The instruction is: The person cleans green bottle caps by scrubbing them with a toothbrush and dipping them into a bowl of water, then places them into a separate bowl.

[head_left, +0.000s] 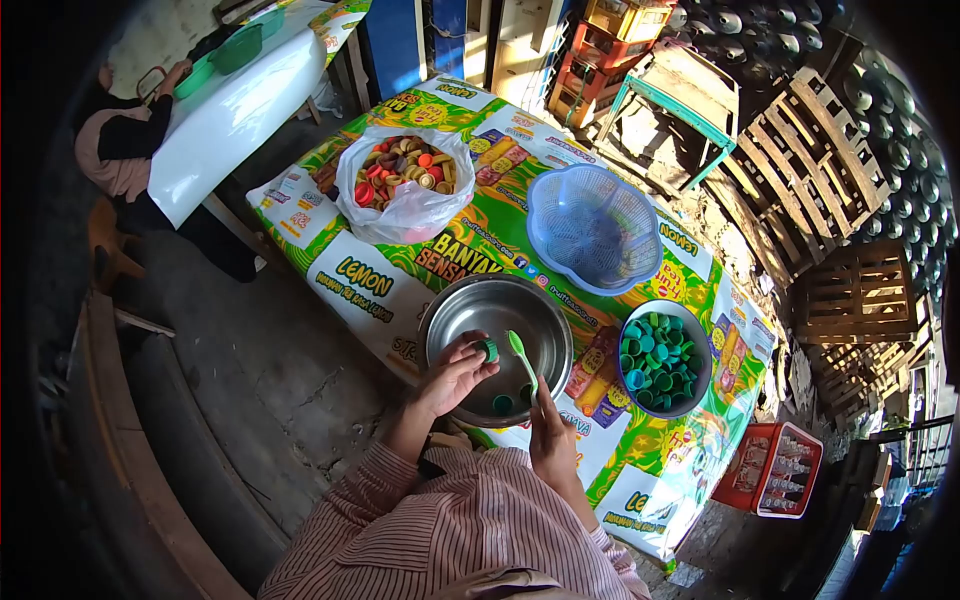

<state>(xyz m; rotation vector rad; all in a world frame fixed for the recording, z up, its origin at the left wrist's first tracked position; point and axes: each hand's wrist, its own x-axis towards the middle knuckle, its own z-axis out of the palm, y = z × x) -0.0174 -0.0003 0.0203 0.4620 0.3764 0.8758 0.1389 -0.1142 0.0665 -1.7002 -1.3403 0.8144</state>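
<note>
My left hand [457,375] pinches a green bottle cap [487,351] over a steel basin [437,318]. In my right hand [553,440] is a light green toothbrush [521,355], its head pointing up and away from me, apart from the cap. Inside the basin, a darker green cap [502,404] lies near the close rim, and another shows partly beside my right hand. To the right of the basin stands a bowl [627,398] full of green and teal caps. What lies under my hands in the basin is partly hidden.
A blue plastic colander [590,225] and a white plastic bag [365,222] of red, brown and tan caps stand farther back on the printed tablecloth [640,500]. A red crate [745,465] of bottles is at right. Another person [125,150] sits at a white table [235,125].
</note>
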